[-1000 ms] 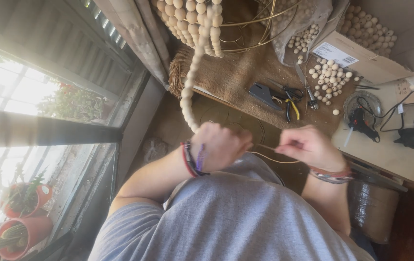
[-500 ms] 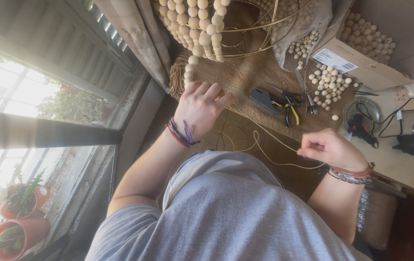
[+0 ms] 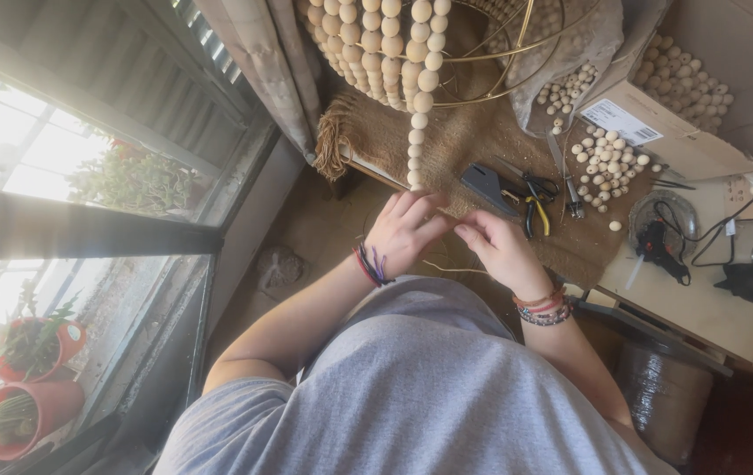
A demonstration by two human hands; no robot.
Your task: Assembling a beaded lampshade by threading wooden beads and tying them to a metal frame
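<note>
Across the top of the frame many bead strands [image 3: 376,48] already hang from the brass wire frame [image 3: 491,53], while mid-frame the left hand [image 3: 404,233] and right hand [image 3: 501,251] pinch a thin cord [image 3: 455,268] below one hanging strand [image 3: 415,132], with loose wooden beads [image 3: 605,158] unstrung at upper right.

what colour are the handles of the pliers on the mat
Yellow. The pliers lie on the woven mat beside the right hand, seen best in the head view.
</note>
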